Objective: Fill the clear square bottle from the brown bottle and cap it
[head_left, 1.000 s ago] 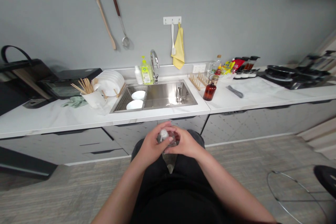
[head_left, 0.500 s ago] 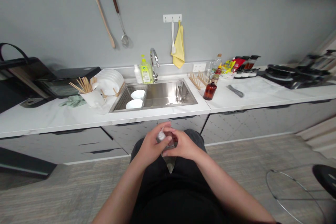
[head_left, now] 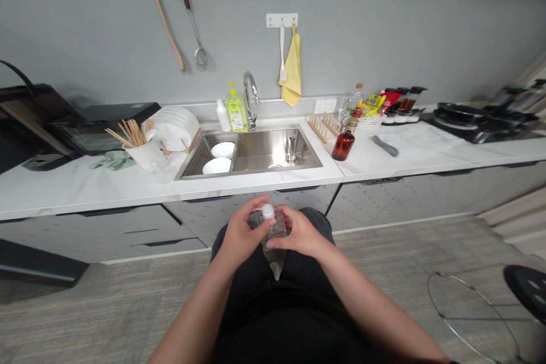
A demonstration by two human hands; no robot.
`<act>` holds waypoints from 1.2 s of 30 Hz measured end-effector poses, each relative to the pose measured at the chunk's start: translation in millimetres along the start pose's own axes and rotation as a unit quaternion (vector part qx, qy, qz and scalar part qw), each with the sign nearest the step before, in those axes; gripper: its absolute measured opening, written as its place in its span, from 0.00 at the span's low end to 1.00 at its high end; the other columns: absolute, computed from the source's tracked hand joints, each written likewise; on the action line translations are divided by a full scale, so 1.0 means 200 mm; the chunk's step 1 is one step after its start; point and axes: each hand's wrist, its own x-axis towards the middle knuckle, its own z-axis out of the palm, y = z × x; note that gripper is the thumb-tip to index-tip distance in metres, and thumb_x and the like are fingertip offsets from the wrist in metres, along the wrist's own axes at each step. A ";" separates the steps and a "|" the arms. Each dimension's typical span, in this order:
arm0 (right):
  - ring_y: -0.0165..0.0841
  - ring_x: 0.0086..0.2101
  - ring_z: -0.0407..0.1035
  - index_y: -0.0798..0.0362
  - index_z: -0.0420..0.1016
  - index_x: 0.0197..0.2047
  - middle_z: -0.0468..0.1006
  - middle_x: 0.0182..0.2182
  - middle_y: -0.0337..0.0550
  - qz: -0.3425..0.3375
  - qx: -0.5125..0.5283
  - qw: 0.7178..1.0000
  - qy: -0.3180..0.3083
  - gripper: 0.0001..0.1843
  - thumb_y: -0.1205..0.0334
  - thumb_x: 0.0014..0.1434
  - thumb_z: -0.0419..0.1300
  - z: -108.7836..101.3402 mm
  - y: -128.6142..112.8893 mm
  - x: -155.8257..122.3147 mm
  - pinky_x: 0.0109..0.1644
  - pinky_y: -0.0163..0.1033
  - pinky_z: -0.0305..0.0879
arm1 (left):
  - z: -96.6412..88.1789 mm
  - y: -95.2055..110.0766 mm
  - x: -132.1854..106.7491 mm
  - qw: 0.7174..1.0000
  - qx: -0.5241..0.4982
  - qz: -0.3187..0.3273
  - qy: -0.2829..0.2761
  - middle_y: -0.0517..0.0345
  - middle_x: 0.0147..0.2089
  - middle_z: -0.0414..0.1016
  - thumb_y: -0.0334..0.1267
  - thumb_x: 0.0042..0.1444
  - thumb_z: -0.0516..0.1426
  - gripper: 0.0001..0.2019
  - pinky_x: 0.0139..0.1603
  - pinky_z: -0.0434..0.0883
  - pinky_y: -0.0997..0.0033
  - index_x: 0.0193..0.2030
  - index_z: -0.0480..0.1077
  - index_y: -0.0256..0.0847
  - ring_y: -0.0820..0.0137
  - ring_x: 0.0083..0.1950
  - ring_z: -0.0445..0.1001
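Note:
Both hands are around a clear, square-sided bottle (head_left: 278, 224) with a white pump-like top, held low over my lap in front of the counter. My left hand (head_left: 242, 233) grips its left side, with the thumb across the front near the white top. On the other side, my right hand (head_left: 302, 231) has its fingers and thumb curved about the clear body. Fingers cover part of the bottle, and its contents are too small to make out.
Beyond my hands is a steel sink (head_left: 264, 169) with white bowls (head_left: 217, 166). An amber bottle (head_left: 343, 145) stands to its right. Plates (head_left: 177, 125) and a white chopstick cup (head_left: 145, 157) are at left; a stool (head_left: 526, 290) stands at lower right.
The bottle has turned between my hands, so its white top and clear body show more plainly. My hands have shifted slightly around it, and the camera view has moved a little.

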 end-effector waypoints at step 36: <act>0.47 0.47 0.84 0.48 0.83 0.58 0.90 0.51 0.47 0.038 -0.094 0.995 0.022 0.37 0.50 0.50 0.89 -0.09 0.27 0.20 0.52 0.49 0.81 | -0.04 -0.23 0.14 0.997 -0.005 -0.045 0.065 0.48 0.61 0.91 0.46 0.68 0.73 0.27 0.69 0.83 0.52 0.71 0.79 0.47 0.55 0.63 0.88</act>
